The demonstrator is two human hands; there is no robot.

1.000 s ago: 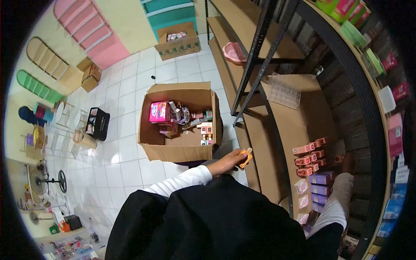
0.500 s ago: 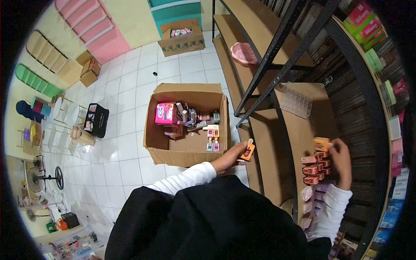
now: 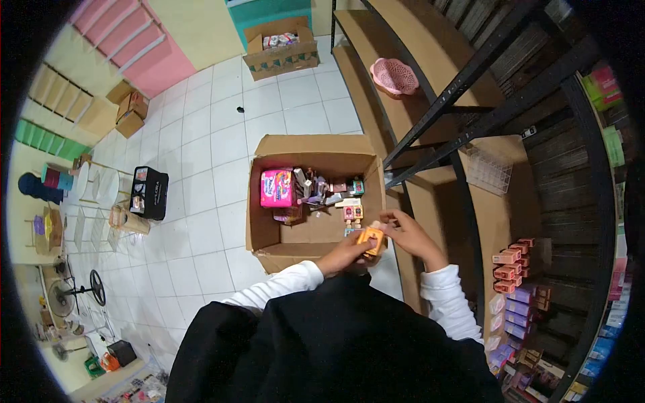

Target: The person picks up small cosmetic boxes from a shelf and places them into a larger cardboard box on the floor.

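Over the near right corner of the open cardboard box (image 3: 312,144), my left hand (image 3: 344,254) is closed around small orange product boxes (image 3: 368,242); how many cannot be made out. My right hand (image 3: 411,236) meets it there, fingertips pinched at the upper edge of the same orange boxes. Inside the cardboard box lie a pink packet (image 3: 277,188), a jumble of small items and several little cartons (image 3: 352,213). To the right, rows of small orange-pink boxes (image 3: 508,269) stand on the shelf, beside purple boxes (image 3: 517,312).
Black-framed shelving (image 3: 447,101) runs along my right, with a pink basket (image 3: 395,76) and a clear divided tray (image 3: 489,169) on its boards. On the tiled floor are a black case (image 3: 149,193) and another cardboard box (image 3: 281,62).
My right hand has come from the shelf over to my left hand, where orange boxes are now together. The view has shifted slightly, so the cardboard box appears farther right.
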